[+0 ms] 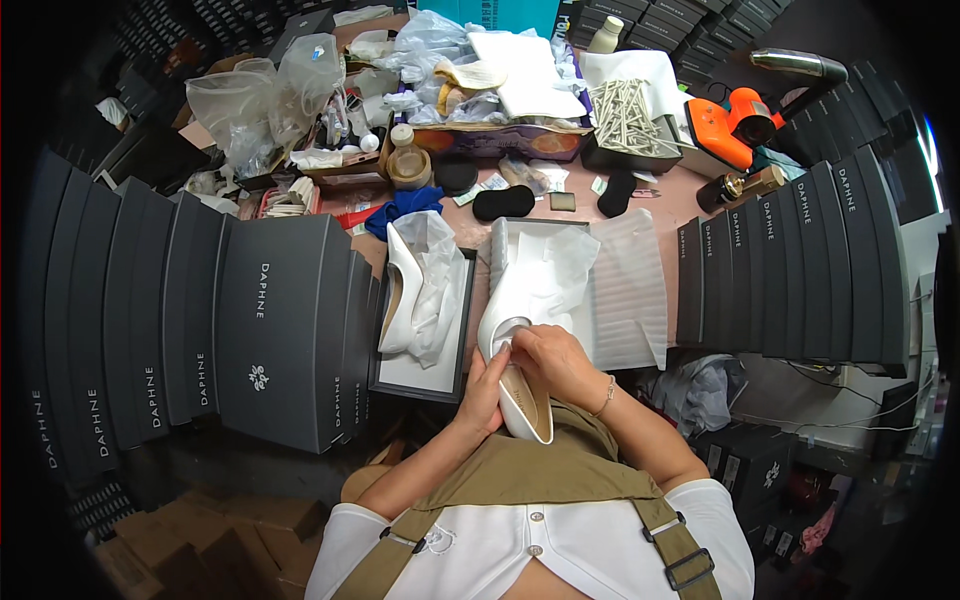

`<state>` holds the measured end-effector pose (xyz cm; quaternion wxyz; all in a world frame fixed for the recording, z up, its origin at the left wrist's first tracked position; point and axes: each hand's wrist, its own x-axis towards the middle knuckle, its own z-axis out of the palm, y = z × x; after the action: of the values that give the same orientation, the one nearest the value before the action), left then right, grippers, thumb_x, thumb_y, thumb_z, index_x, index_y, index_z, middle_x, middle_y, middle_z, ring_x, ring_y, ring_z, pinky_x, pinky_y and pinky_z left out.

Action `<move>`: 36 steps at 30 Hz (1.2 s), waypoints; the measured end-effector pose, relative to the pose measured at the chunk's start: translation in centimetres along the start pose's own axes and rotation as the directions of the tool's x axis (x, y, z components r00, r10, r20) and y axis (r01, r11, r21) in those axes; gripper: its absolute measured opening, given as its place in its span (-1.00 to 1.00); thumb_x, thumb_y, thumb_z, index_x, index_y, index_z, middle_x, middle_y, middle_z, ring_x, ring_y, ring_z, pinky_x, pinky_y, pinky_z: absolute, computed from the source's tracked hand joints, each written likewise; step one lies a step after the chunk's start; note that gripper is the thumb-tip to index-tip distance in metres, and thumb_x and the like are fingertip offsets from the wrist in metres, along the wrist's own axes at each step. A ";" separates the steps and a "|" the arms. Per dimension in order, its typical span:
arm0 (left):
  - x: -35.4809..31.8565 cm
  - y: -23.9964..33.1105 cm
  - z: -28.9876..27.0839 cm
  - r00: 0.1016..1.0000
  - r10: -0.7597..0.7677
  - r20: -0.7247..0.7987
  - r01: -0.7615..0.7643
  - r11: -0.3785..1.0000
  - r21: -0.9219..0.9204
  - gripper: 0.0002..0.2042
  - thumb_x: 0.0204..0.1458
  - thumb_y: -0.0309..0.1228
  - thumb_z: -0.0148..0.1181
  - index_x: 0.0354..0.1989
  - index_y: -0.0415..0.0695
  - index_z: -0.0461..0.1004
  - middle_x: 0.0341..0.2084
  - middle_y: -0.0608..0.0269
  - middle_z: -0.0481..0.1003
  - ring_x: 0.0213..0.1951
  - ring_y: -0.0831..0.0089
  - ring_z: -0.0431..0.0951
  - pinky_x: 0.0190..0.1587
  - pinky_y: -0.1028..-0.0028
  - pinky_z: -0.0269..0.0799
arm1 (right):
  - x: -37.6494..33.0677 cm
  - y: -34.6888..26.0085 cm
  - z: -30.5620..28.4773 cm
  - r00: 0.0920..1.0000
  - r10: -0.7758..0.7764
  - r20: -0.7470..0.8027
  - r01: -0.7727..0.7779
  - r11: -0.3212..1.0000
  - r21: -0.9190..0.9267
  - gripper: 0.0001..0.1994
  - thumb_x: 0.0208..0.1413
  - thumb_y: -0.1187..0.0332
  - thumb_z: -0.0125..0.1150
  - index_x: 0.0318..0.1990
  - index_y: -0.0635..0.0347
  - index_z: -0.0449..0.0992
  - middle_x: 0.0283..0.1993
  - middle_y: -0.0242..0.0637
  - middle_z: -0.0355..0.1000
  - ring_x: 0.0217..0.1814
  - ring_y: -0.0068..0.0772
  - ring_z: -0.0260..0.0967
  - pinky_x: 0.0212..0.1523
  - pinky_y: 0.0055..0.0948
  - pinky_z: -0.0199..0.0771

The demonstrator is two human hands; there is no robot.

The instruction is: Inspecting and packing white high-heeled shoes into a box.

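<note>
My left hand is closed round the side of a white pump, held in front of my apron with its heel end toward me. The fingers of my right hand are bent together and reach into the opening near the toe; what they pinch is hidden. Another white pump lies on its side in an open shoebox to the left, beside crumpled white tissue paper. Just beyond my hands, a second open box holds more white paper.
Dark grey shoeboxes stand in rows at left and right. Behind are a carton of plastic and paper, a box of white sticks, an orange tool, a bottle, black pads and blue cloth.
</note>
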<state>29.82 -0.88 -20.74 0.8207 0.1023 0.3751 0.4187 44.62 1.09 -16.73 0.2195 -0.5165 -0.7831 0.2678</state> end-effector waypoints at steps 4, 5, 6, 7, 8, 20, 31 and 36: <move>0.1 0.5 0.0 1.000 -0.020 0.023 0.020 0.999 0.028 -0.61 0.25 -0.35 -0.03 0.21 -0.09 0.11 0.00 0.18 0.35 0.04 0.41 0.41 0.06 0.37 0.40 | -0.5 -0.2 0.1 0.989 -0.062 -0.136 0.039 0.984 -0.172 -0.88 -0.11 0.45 0.19 -0.45 0.15 0.35 -0.48 -0.29 0.33 -0.35 -0.20 0.34 -0.32 -0.23 0.27; 0.1 0.4 0.1 1.000 -0.012 0.019 0.011 0.999 0.040 -0.61 0.25 -0.35 -0.02 0.21 -0.09 0.10 0.00 0.18 0.35 0.04 0.41 0.41 0.06 0.37 0.40 | 0.1 -0.1 0.0 0.982 -0.080 -0.169 0.041 0.974 -0.223 -0.88 -0.11 0.46 0.18 -0.46 0.15 0.33 -0.48 -0.30 0.31 -0.35 -0.21 0.33 -0.31 -0.23 0.27; 0.1 0.2 0.4 1.000 -0.004 0.015 0.003 0.999 0.053 -0.61 0.25 -0.35 -0.02 0.21 -0.09 0.10 0.01 0.18 0.35 0.04 0.41 0.41 0.07 0.36 0.40 | 0.4 0.0 0.1 0.975 -0.098 -0.200 0.040 0.961 -0.274 -0.88 -0.11 0.46 0.17 -0.48 0.15 0.32 -0.49 -0.32 0.30 -0.35 -0.22 0.32 -0.30 -0.24 0.26; 0.1 0.0 0.5 1.000 0.005 0.012 -0.005 0.998 0.065 -0.60 0.24 -0.35 -0.02 0.21 -0.09 0.10 0.01 0.18 0.35 0.04 0.41 0.40 0.07 0.36 0.39 | 0.3 0.2 0.4 0.982 -0.073 -0.172 0.023 0.960 -0.278 -0.86 -0.13 0.45 0.20 -0.42 0.16 0.36 -0.45 -0.29 0.32 -0.33 -0.21 0.33 -0.27 -0.25 0.27; 0.2 0.3 0.2 0.999 0.001 0.049 -0.004 0.997 0.074 -0.61 0.25 -0.33 -0.02 0.21 -0.08 0.11 0.02 0.19 0.34 0.05 0.41 0.40 0.07 0.36 0.39 | 0.5 0.4 0.8 0.988 -0.050 -0.146 0.007 0.960 -0.280 -0.81 -0.16 0.43 0.24 -0.35 0.18 0.39 -0.42 -0.26 0.34 -0.30 -0.21 0.34 -0.24 -0.27 0.28; 0.5 1.6 0.3 0.982 0.009 0.191 -0.043 0.984 0.174 -0.51 0.28 -0.17 -0.11 0.29 -0.13 0.03 0.05 0.17 0.34 0.02 0.41 0.44 0.03 0.38 0.43 | 2.9 0.8 -0.5 0.905 0.243 -0.349 -0.147 0.948 0.281 -0.41 -0.12 0.58 0.14 0.19 0.32 0.26 -0.19 0.04 0.45 -0.22 -0.20 0.49 -0.21 -0.36 0.46; 0.9 7.0 1.3 0.935 0.127 0.332 -0.199 0.961 0.191 -0.43 0.19 -0.32 0.02 0.33 -0.15 -0.01 0.13 0.12 0.28 0.14 0.37 0.34 0.17 0.37 0.28 | 3.6 -1.7 -3.3 0.924 0.211 -0.319 0.000 0.834 0.552 -0.21 -0.10 0.43 0.35 0.33 0.22 0.09 0.00 -0.05 0.40 -0.10 -0.24 0.45 -0.19 -0.40 0.51; 1.0 6.6 1.6 0.896 0.309 0.319 -0.429 0.786 0.444 -0.36 0.22 -0.13 -0.01 0.33 -0.25 -0.06 0.18 0.06 0.20 0.19 0.33 0.25 0.23 0.36 0.15 | -1.2 0.0 1.6 0.942 0.325 0.079 -0.257 0.555 0.791 -0.40 0.08 0.34 0.27 0.26 0.26 0.20 -0.15 -0.12 0.46 -0.23 -0.45 0.44 -0.25 -0.43 0.50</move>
<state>27.28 4.26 -17.01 0.7040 0.4322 0.3465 0.4444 44.07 -0.33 -18.08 0.4074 -0.4976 -0.4778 0.5985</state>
